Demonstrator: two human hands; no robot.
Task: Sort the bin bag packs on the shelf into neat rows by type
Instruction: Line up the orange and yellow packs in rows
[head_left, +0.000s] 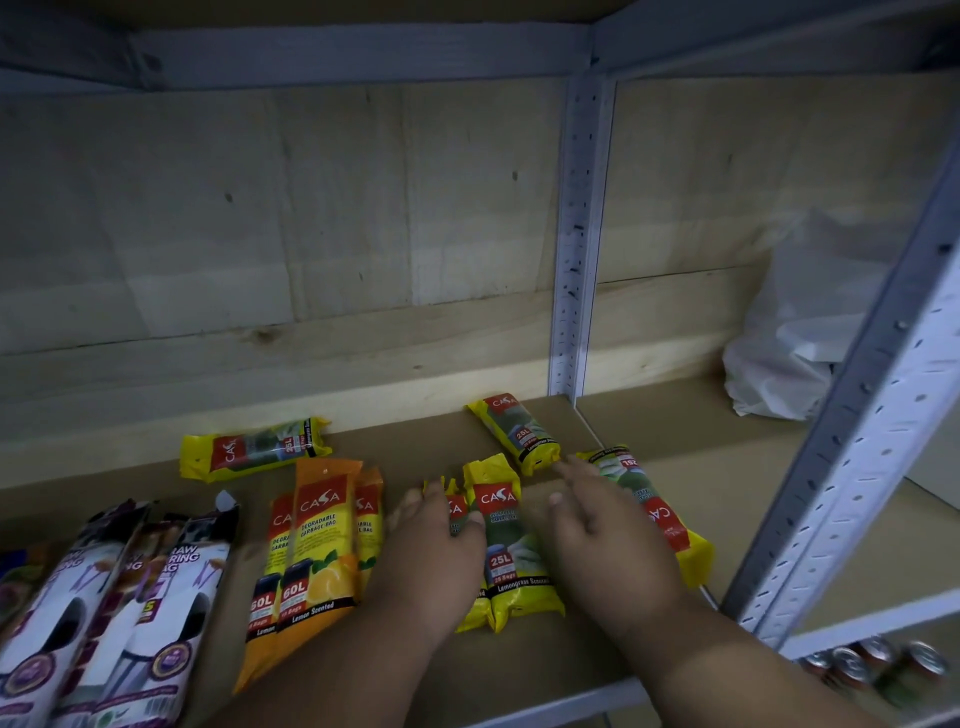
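Shelf (597, 639) of brown board in a grey metal rack, seen from above, with bin bag packs laid flat on it. At the far left lie purple and white packs (130, 597), side by side and partly cut off by the picture's edge. Next to them three orange 60L packs (311, 551) overlap one another, long sides together. Behind these, one yellow 25L pack (254, 449) lies crosswise near the back board. At the middle, two yellow 25L packs stand lengthwise, touching: the left hand (436, 561) rests on the nearer-left pack (470, 616), fingers bent over its upper part, the thumb lying on the pack; whether it truly grasps the pack cannot be told. The right-hand one of the pair (511, 556) lies uncovered between the two hands. The right hand (597, 540) is released, fingers extended and slightly blurred, covering part of a slanted yellow pack (670, 525); its fingertips reach toward another slanted yellow pack (517, 434) further back. A white plastic bag (789, 358) sits in the neighbouring bay at right. Tops of cans (878, 662) show on the level below.
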